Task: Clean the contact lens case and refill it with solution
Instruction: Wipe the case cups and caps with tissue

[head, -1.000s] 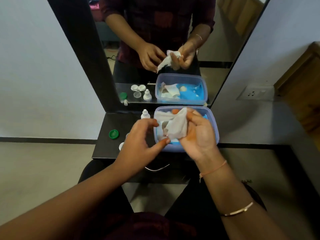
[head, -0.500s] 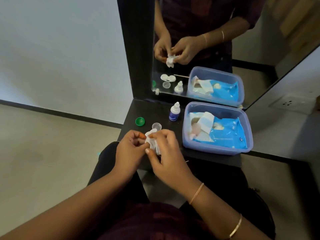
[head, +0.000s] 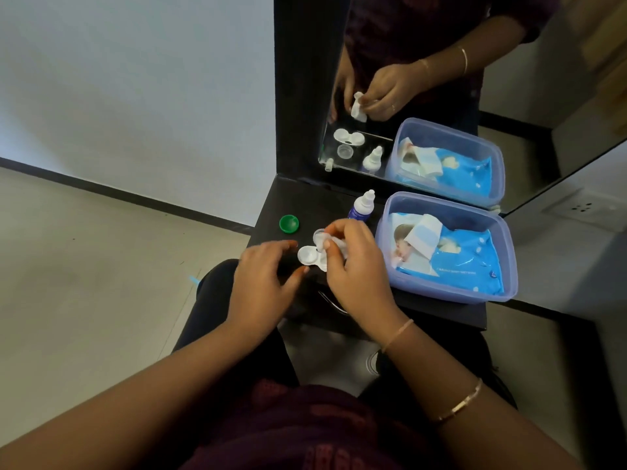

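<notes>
The white contact lens case (head: 310, 256) lies on the black shelf (head: 437, 312), its left well showing. My right hand (head: 353, 262) holds a small white wipe (head: 339, 247) pinched over the case's right half, which is hidden. My left hand (head: 263, 279) hovers just left of the case with fingers spread, holding nothing. A clear cap (head: 319, 236) sits right behind the case. A green cap (head: 289, 223) lies further left. The solution bottle (head: 362, 205) with a blue label stands behind my right hand.
A translucent blue tub (head: 505, 252) holding a blue wet-wipe pack (head: 451, 254) stands on the right of the shelf. A mirror (head: 424, 79) rises behind and reflects the objects. A wall socket (head: 583, 208) is at the right. The floor lies to the left.
My hands have gone from the tub over to the case with the wipe. My left hand let go of the wipe and opened. The camera swung left.
</notes>
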